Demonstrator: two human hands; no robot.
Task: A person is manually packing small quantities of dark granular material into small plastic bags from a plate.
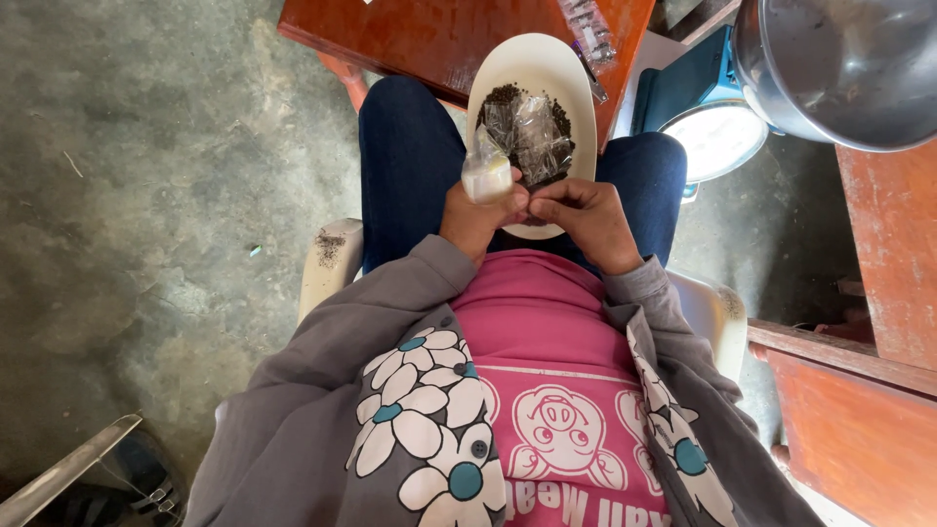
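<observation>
While both hands pinch it, the small clear bag [488,168] stands upright — mouth down.

The floor [146,195] left of the grip is bare grey concrete, rough and stained, with scattered specks and a pale scrap lying on it. Beyond the grip, at the top, stands a reddish-brown wooden table [420,34] with a worn, glossy top. Below the grip, a cream plastic chair [327,263] shows its scuffed edge on the left and its rim on the right. To the right of the grip stands more red-brown wooden furniture [878,293], its boards plain and scratched. In the lower left corner, well apart from the grip, a grey metal strip [63,468] slants over something dark. Soft, even daylight falls throughout, without hard shadows.
</observation>
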